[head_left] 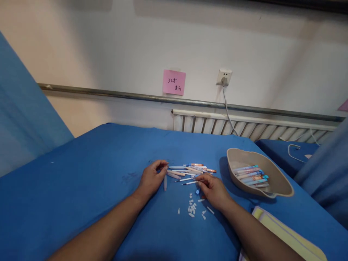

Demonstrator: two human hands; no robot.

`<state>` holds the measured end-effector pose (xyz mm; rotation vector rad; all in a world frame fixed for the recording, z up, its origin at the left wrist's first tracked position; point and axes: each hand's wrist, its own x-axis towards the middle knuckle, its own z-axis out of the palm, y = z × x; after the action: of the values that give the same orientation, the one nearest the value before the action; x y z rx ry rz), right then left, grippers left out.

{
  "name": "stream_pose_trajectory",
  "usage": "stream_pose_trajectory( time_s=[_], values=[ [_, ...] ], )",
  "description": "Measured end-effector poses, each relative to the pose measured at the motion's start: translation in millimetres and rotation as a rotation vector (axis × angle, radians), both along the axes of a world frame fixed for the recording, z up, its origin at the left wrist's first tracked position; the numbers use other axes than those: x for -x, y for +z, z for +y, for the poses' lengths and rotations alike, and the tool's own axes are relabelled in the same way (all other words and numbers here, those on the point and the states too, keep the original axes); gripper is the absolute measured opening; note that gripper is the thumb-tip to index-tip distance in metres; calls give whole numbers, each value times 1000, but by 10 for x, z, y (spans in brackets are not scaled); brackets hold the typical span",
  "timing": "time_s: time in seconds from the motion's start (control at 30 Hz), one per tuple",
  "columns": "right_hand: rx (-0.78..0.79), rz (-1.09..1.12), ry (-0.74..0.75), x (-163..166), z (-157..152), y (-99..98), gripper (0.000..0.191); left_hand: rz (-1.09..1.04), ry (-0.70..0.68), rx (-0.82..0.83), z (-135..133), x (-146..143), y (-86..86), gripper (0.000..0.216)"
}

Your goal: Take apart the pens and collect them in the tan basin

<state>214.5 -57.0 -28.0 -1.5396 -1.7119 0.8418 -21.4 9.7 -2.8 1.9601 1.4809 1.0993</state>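
Observation:
My left hand (153,176) is closed, thumb and forefinger together, with a translucent pen barrel (165,183) sticking out below the thumb. Across from it, my right hand (213,187) pinches the end of a thin white pen refill (189,183) with a dark tip. Between the hands lies a loose pile of pen parts: pale barrels (175,174), more refills and an orange-and-blue pen part (197,165). A small blue piece (197,191) lies beside my right fingertips. Several small white plastic bits (191,208) are scattered nearer to me.
A beige basin (282,188) holding several pens (251,175) stands at the right. Near my right forearm lies a yellow pad-like item (285,232). Blue cloth (81,188) covers the table. A radiator (212,123) and a plugged socket (224,77) are behind.

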Motion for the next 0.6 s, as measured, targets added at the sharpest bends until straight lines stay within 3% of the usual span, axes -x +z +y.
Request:
stream_pose_trajectory(
  time_s=[0.17,0.3,0.6],
  values=[
    [-183,-218,151,-24,-22,83,29,93,-92,5,-73,-35,24,20],
    [-168,-297,152,-23,-43,105,29,167,-148,4,-157,-62,89,18],
    [-101,-473,100,-9,-98,201,25,127,-80,-12,-90,-36,17,19]
  ],
)
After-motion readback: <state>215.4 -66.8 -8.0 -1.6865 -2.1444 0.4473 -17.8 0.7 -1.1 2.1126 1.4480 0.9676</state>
